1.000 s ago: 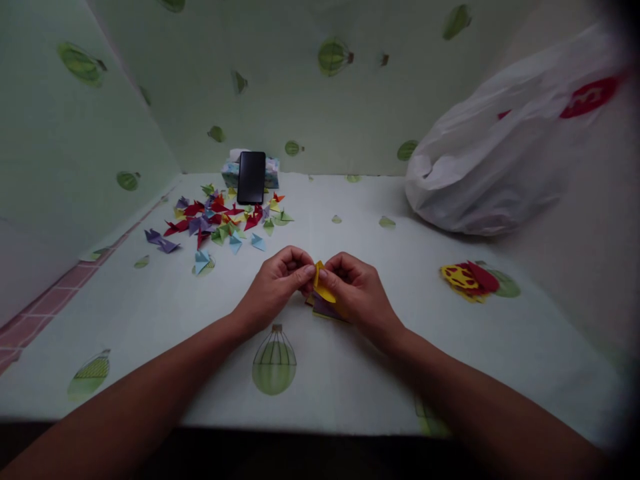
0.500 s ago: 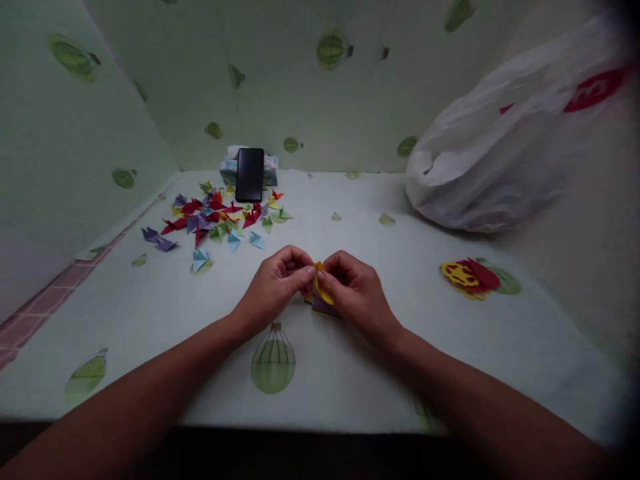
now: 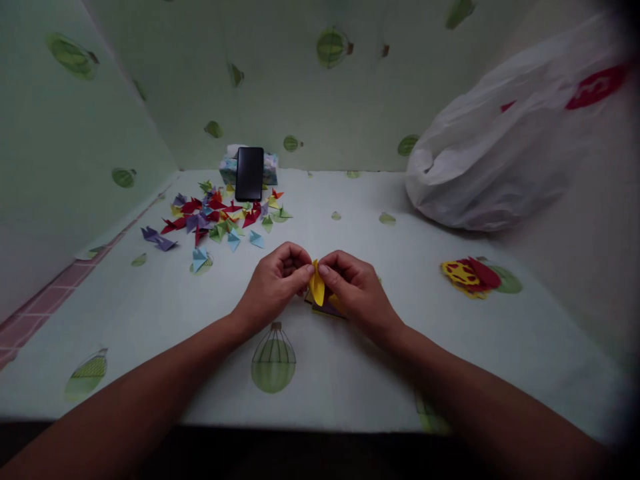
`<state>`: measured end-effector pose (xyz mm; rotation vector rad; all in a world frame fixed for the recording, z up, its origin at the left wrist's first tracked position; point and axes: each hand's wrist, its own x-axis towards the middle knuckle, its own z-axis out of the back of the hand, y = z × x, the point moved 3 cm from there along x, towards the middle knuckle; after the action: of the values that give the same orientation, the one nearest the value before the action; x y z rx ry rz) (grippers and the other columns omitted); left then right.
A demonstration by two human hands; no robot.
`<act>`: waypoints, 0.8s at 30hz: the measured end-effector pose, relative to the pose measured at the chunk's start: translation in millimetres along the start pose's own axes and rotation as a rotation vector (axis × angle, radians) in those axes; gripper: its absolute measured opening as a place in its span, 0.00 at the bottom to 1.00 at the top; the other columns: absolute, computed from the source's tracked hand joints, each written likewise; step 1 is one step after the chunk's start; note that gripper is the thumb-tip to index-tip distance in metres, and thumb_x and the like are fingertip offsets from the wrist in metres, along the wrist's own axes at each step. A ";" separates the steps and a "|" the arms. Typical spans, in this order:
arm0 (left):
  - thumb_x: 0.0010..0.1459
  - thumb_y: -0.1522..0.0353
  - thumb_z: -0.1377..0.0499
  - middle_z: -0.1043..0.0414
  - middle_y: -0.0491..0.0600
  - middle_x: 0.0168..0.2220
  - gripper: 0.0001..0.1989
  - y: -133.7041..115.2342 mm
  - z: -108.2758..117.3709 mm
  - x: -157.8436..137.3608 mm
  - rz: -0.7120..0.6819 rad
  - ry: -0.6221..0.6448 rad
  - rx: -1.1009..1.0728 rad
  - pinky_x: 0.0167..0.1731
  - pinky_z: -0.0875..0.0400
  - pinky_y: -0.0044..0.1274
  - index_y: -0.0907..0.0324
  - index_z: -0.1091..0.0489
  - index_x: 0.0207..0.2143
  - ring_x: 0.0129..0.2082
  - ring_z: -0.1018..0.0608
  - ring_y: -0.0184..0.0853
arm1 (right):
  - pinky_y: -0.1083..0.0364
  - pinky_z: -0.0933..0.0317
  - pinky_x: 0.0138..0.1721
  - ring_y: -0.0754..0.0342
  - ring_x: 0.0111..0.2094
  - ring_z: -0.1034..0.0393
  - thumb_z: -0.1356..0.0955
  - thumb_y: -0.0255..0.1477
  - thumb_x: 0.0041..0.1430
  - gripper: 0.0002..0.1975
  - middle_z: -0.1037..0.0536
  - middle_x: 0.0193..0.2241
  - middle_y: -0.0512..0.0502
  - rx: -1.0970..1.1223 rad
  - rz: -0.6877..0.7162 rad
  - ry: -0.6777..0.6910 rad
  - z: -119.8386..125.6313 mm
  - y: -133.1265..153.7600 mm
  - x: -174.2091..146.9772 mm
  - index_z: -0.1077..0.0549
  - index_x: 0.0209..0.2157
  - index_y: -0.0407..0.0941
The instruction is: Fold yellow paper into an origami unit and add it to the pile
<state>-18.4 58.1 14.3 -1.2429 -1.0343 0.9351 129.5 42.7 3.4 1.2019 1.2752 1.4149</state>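
Note:
A narrow yellow folded paper piece is pinched at its upper end between my two hands in the middle of the table. My left hand grips its left side with thumb and fingertips. From the right, my right hand closes thumb and fingers on the same piece. Just below and behind it lies a dark purple flat stack with yellow edges, partly covered by the right hand. What this stack is, I cannot tell.
Folded paper figures in several colours lie at the back left. Behind them a black phone leans on a tissue box. Yellow and red cut-out pieces lie on the right, before a white plastic bag.
The yellow paper has turned more upright and shows more of its length. My right thumb has moved up toward its top. My left hand has hardly moved.

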 end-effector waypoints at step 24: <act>0.58 0.69 0.40 0.24 0.49 0.32 0.05 -7.4 -2.9 -8.5 -0.176 -0.110 0.412 0.26 0.32 0.22 0.61 0.26 0.34 0.26 0.27 0.30 | 0.58 0.43 0.25 0.58 0.25 0.37 0.32 0.29 0.56 0.07 0.30 0.23 0.52 -0.266 0.069 -0.101 0.8 2.3 0.3 0.32 0.26 0.44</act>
<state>-18.0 48.4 20.7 -0.7549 -0.9590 1.0249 130.2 42.9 5.8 1.1285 0.9508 1.5008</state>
